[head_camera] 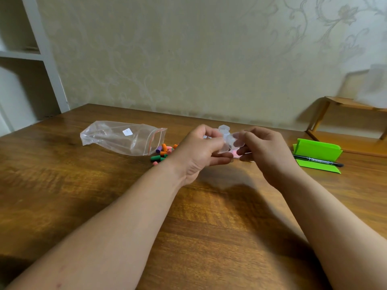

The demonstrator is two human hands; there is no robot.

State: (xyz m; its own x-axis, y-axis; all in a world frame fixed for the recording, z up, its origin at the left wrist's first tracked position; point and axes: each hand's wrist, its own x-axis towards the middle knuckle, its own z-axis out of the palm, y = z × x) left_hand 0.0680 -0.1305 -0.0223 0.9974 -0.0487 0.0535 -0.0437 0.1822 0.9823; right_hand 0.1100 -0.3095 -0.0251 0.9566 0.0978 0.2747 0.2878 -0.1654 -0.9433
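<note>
Two sets of fingers, of the left hand (pixel 196 152) and right hand (pixel 267 151), pinch the clear plastic container (pixel 228 140) between them.

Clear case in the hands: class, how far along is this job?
Done: the zip bag looks empty, with coloured caps heaped at its mouth. In hand: left hand and right hand both pinch the small clear case above the table, perhaps opening it. Left: the caps lie loose outside it; green paper and marker lie aside.
</note>
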